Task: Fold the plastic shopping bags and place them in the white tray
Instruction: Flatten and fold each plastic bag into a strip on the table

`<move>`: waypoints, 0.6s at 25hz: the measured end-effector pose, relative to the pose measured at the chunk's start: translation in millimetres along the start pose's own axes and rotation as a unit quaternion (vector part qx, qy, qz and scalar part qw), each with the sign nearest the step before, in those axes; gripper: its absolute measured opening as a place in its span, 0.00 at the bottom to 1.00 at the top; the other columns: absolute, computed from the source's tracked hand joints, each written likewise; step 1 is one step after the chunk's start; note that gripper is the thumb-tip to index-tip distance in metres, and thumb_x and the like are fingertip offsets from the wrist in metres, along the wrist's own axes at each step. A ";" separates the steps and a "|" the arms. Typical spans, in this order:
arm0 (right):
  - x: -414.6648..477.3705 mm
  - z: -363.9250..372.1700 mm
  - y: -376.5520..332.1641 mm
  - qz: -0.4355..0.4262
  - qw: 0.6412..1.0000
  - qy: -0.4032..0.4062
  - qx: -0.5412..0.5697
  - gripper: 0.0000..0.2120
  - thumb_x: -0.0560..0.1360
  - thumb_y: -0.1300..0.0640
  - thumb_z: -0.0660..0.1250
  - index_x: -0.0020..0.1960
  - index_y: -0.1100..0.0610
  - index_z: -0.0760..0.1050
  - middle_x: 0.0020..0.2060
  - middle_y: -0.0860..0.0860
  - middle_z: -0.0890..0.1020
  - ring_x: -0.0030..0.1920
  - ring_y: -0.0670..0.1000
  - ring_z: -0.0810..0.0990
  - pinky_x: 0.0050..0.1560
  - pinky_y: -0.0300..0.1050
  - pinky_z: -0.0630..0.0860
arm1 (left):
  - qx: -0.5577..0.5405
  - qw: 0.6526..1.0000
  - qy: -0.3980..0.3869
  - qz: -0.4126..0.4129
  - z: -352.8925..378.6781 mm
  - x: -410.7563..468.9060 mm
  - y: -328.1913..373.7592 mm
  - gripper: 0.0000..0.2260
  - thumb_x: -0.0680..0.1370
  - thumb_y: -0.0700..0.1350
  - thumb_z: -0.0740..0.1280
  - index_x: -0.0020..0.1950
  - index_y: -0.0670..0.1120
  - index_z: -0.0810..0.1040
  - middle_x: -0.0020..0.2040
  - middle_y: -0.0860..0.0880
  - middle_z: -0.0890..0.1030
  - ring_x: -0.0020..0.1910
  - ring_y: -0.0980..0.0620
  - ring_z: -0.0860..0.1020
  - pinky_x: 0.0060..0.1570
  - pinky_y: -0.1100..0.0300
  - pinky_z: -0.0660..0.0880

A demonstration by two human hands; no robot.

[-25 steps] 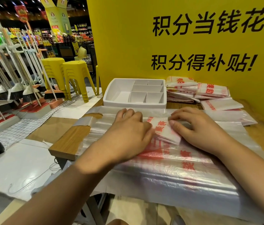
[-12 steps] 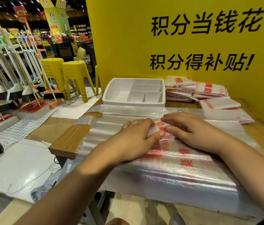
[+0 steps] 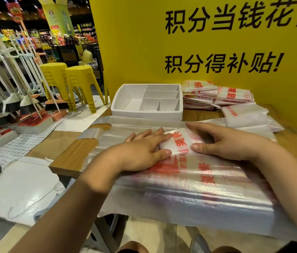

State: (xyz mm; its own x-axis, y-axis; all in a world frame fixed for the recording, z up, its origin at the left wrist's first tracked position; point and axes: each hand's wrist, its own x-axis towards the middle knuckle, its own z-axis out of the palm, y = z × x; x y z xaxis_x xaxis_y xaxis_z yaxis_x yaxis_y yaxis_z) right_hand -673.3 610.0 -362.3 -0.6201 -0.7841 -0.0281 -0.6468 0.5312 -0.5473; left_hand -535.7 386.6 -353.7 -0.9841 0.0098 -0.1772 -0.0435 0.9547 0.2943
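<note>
My left hand (image 3: pixel 144 150) and right hand (image 3: pixel 222 141) pinch the folded bag (image 3: pixel 177 141) mid-frame, final crease looks done; next, lift it into the white tray (image 3: pixel 146 115) just above.

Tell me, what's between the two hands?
A small folded plastic bag with red print, held between the left hand and the right hand, seen in the head view.
</note>
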 end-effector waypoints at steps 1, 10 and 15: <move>-1.9 0.3 -1.2 0.002 1.000 0.021 -0.008 0.40 0.67 0.32 0.67 0.77 0.39 0.61 0.72 0.36 0.66 0.70 0.39 0.66 0.70 0.37 0.61 | -0.007 1.000 0.013 0.002 -1.2 -0.3 -0.9 0.27 0.82 0.61 0.57 0.80 0.63 0.51 0.81 0.60 0.49 0.80 0.56 0.46 0.79 0.49 0.42; -7.0 -0.5 -8.6 -0.038 0.980 0.160 0.113 0.30 0.72 0.42 0.73 0.71 0.40 0.68 0.60 0.43 0.78 0.54 0.43 0.81 0.55 0.45 0.78 | -0.122 0.984 0.117 0.059 -13.8 2.9 2.5 0.34 0.75 0.50 0.74 0.77 0.61 0.61 0.72 0.59 0.62 0.63 0.58 0.72 0.54 0.73 0.70; -4.7 -2.0 -14.1 -0.015 0.950 0.174 0.257 0.19 0.73 0.50 0.74 0.63 0.46 0.76 0.49 0.49 0.84 0.47 0.48 0.84 0.50 0.42 0.80 | -0.204 0.961 0.150 0.109 -3.4 8.5 1.4 0.33 0.76 0.43 0.73 0.76 0.61 0.64 0.72 0.61 0.60 0.67 0.63 0.69 0.58 0.72 0.73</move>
State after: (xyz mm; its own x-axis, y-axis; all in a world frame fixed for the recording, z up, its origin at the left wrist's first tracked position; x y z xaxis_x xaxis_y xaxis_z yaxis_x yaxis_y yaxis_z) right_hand -662.2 606.9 -352.7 -0.7713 -0.5960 0.2234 -0.4194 0.2119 -0.8827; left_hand -544.7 387.0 -351.6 -0.9802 0.0522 0.1908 0.1657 0.7434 0.6480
